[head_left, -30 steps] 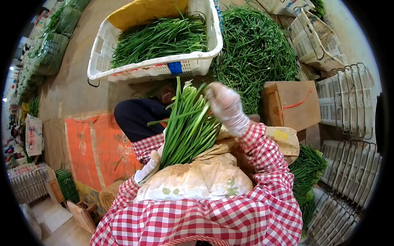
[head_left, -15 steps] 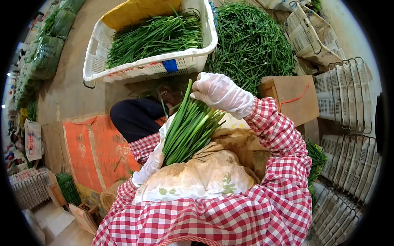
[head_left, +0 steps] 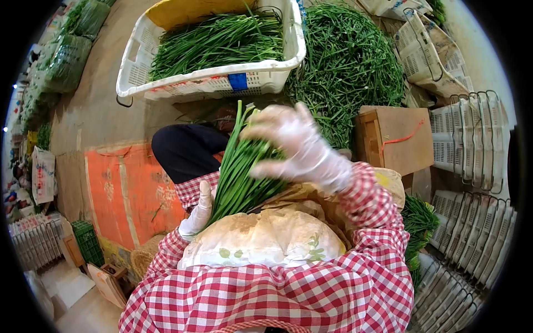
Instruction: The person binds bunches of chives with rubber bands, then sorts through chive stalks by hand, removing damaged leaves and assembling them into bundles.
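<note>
A bunch of long green chives lies slanted over my lap, its upper tips pointing away from me. My left hand, in a white glove, cradles the bunch from its left side; the thumb shows and the other fingers are hidden beneath the stalks. Over the bunch's right side is my right hand, in a thin whitish glove, fingers spread and somewhat blurred. No stalk is seen gripped in it. A stained whitish apron covers my lap below the chives.
Ahead stands a white plastic crate holding more chives. A large heap of green stalks lies right of it, near a wooden box. Stacked white crates line the right side; an orange sheet covers floor at left.
My right hand has gone from a closed pinch at the upper tips to spread fingers lower over the bunch's right side. My left hand still supports the chives, its thumb now more upright.
</note>
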`<state>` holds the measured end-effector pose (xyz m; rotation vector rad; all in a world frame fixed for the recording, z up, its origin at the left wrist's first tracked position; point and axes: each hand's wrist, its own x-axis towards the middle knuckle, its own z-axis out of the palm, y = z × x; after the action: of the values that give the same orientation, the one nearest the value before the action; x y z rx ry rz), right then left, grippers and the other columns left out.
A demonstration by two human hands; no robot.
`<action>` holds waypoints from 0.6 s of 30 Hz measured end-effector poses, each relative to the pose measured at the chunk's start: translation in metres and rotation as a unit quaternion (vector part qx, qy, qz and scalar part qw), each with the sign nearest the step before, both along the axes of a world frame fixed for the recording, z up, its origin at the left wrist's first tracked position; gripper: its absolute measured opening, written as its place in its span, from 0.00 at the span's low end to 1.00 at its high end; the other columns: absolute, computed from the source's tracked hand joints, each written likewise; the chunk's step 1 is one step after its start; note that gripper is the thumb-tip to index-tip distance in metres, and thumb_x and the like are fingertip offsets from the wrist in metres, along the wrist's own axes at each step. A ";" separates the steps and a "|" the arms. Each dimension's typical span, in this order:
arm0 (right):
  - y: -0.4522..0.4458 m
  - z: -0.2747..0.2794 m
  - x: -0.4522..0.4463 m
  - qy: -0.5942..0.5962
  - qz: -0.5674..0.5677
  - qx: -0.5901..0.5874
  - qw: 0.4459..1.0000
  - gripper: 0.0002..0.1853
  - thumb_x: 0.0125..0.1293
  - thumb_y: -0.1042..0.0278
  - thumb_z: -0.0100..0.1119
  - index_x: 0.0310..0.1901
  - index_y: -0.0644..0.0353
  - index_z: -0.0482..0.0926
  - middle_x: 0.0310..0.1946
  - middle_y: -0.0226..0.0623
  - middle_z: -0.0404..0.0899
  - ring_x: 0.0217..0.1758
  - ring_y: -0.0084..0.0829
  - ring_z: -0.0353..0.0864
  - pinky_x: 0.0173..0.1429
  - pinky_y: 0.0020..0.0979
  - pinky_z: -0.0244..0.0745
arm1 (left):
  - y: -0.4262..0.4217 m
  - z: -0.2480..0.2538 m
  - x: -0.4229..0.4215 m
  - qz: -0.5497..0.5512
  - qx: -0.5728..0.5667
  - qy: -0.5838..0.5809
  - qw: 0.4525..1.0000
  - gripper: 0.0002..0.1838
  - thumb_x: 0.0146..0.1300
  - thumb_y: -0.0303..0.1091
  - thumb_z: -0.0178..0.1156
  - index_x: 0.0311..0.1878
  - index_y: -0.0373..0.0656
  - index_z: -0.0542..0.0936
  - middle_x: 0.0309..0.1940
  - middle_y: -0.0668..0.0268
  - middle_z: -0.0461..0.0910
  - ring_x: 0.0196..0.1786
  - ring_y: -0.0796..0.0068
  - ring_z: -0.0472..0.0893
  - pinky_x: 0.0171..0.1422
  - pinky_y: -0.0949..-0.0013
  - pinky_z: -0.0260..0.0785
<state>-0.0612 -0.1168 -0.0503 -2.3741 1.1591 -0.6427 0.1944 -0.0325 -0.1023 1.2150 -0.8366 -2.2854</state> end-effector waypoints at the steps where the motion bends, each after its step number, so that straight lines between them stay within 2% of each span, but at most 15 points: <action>1: 0.009 -0.008 0.014 0.006 0.018 -0.010 1.000 0.21 0.55 0.46 0.63 0.48 0.45 0.79 0.53 0.31 0.75 0.64 0.36 0.66 0.69 0.66 0.40 | 0.000 0.000 0.000 -0.002 0.000 0.003 1.000 0.53 0.56 0.79 0.31 0.73 0.44 0.53 0.68 0.66 0.61 0.66 0.73 0.64 0.69 0.69 0.55; 2: 0.014 -0.020 0.024 0.012 0.035 -0.020 0.999 0.18 0.53 0.45 0.64 0.44 0.42 0.81 0.51 0.25 0.76 0.65 0.36 0.65 0.67 0.72 0.34 | 0.000 0.001 -0.001 -0.001 -0.001 0.005 1.000 0.53 0.56 0.79 0.31 0.73 0.44 0.53 0.68 0.66 0.61 0.66 0.73 0.64 0.69 0.69 0.55; 3: 0.016 -0.025 0.030 -0.008 0.037 -0.026 0.999 0.14 0.53 0.49 0.65 0.39 0.42 0.82 0.47 0.26 0.78 0.60 0.34 0.69 0.67 0.70 0.39 | 0.001 0.000 -0.002 0.002 -0.003 0.009 1.000 0.53 0.56 0.79 0.31 0.73 0.44 0.53 0.68 0.66 0.61 0.66 0.73 0.64 0.69 0.69 0.55; 4: 0.014 -0.025 0.030 -0.008 0.035 -0.026 0.999 0.14 0.53 0.49 0.65 0.39 0.42 0.82 0.47 0.26 0.78 0.60 0.34 0.69 0.67 0.70 0.39 | 0.002 0.002 -0.003 0.007 -0.004 0.013 1.000 0.53 0.55 0.79 0.31 0.73 0.44 0.53 0.68 0.66 0.61 0.66 0.73 0.64 0.69 0.69 0.55; 6: 0.007 -0.025 0.029 -0.047 0.061 0.019 0.997 0.09 0.56 0.54 0.63 0.35 0.45 0.82 0.39 0.26 0.79 0.54 0.33 0.74 0.66 0.69 0.41 | 0.004 0.003 -0.002 0.018 -0.004 0.019 1.000 0.54 0.55 0.80 0.31 0.73 0.44 0.53 0.68 0.66 0.61 0.66 0.73 0.64 0.69 0.69 0.55; 7: 0.004 -0.024 0.027 -0.041 0.059 -0.030 0.997 0.06 0.57 0.59 0.61 0.34 0.49 0.80 0.32 0.28 0.79 0.47 0.32 0.77 0.67 0.67 0.42 | 0.004 0.003 -0.003 0.024 -0.004 0.024 0.999 0.54 0.54 0.80 0.32 0.73 0.44 0.53 0.68 0.66 0.61 0.66 0.73 0.64 0.69 0.69 0.55; 8: 0.002 -0.024 0.026 -0.063 0.058 -0.042 0.995 0.06 0.61 0.62 0.59 0.35 0.53 0.78 0.31 0.32 0.79 0.39 0.35 0.79 0.60 0.54 0.63 | 0.005 0.004 -0.003 0.033 -0.006 0.034 0.999 0.55 0.54 0.81 0.32 0.73 0.44 0.53 0.68 0.66 0.61 0.66 0.73 0.64 0.69 0.69 0.55; 10: 0.001 -0.005 0.024 -0.192 0.046 0.268 0.943 0.08 0.67 0.61 0.55 0.35 0.56 0.75 0.28 0.32 0.78 0.29 0.30 0.79 0.40 0.35 0.75 | 0.006 0.003 -0.004 0.047 -0.008 0.043 0.998 0.55 0.53 0.81 0.32 0.73 0.44 0.53 0.68 0.66 0.61 0.66 0.73 0.64 0.69 0.69 0.55; 11: 0.000 0.016 0.019 -0.304 0.037 0.347 0.886 0.11 0.71 0.60 0.50 0.34 0.57 0.73 0.25 0.31 0.77 0.23 0.23 0.75 0.25 0.24 0.69 | 0.007 -0.002 0.003 0.036 -0.016 -0.011 0.999 0.58 0.50 0.83 0.33 0.72 0.44 0.55 0.67 0.66 0.63 0.65 0.72 0.65 0.69 0.68 0.57; 12: -0.005 0.026 0.010 -0.407 0.010 0.318 0.856 0.13 0.71 0.57 0.50 0.35 0.57 0.74 0.23 0.28 0.75 0.23 0.18 0.72 0.26 0.23 0.70 | 0.007 -0.006 0.008 0.034 -0.014 -0.009 0.999 0.58 0.50 0.83 0.33 0.72 0.44 0.55 0.67 0.66 0.63 0.65 0.72 0.65 0.69 0.68 0.57; 13: -0.007 0.044 -0.001 -0.446 -0.045 0.284 0.848 0.14 0.70 0.54 0.51 0.36 0.55 0.76 0.23 0.27 0.74 0.23 0.19 0.71 0.24 0.21 0.69 | 0.008 -0.009 0.012 0.046 0.001 -0.002 0.999 0.57 0.50 0.83 0.33 0.72 0.45 0.55 0.67 0.65 0.64 0.65 0.71 0.66 0.68 0.67 0.58; 14: -0.011 0.051 -0.016 -0.526 -0.068 0.256 0.808 0.15 0.70 0.51 0.51 0.38 0.55 0.77 0.21 0.25 0.72 0.20 0.16 0.68 0.20 0.19 0.66 | 0.009 -0.011 0.015 0.058 0.015 0.004 0.998 0.57 0.50 0.83 0.33 0.72 0.45 0.56 0.66 0.65 0.65 0.64 0.70 0.67 0.68 0.67 0.59; 15: -0.015 0.060 -0.033 -0.551 -0.067 0.206 0.806 0.16 0.71 0.52 0.49 0.38 0.55 0.77 0.18 0.23 0.68 0.16 0.14 0.64 0.16 0.18 0.61 | 0.010 -0.010 0.016 0.058 0.004 -0.002 0.998 0.57 0.50 0.83 0.32 0.71 0.45 0.57 0.64 0.64 0.67 0.63 0.69 0.69 0.66 0.66 0.61; 16: -0.019 0.060 -0.054 -0.613 -0.043 0.169 0.770 0.16 0.72 0.52 0.45 0.38 0.56 0.77 0.15 0.20 0.65 0.13 0.12 0.58 0.15 0.18 0.57 | 0.010 -0.008 0.015 0.058 0.003 -0.002 0.998 0.57 0.50 0.83 0.32 0.71 0.45 0.57 0.64 0.64 0.67 0.63 0.69 0.69 0.66 0.66 0.61; 18: -0.021 0.067 -0.101 -0.668 -0.018 0.148 0.729 0.17 0.73 0.55 0.42 0.42 0.59 0.75 0.15 0.16 0.64 0.13 0.12 0.56 0.15 0.18 0.56 | 0.012 -0.006 0.012 0.104 -0.013 -0.003 0.994 0.56 0.50 0.83 0.32 0.71 0.46 0.58 0.63 0.64 0.68 0.60 0.69 0.70 0.65 0.66 0.62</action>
<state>-0.1625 -0.1381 0.0169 -1.0162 0.5051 -1.6090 0.2060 -0.0205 -0.1084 1.2364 -0.7051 -2.0986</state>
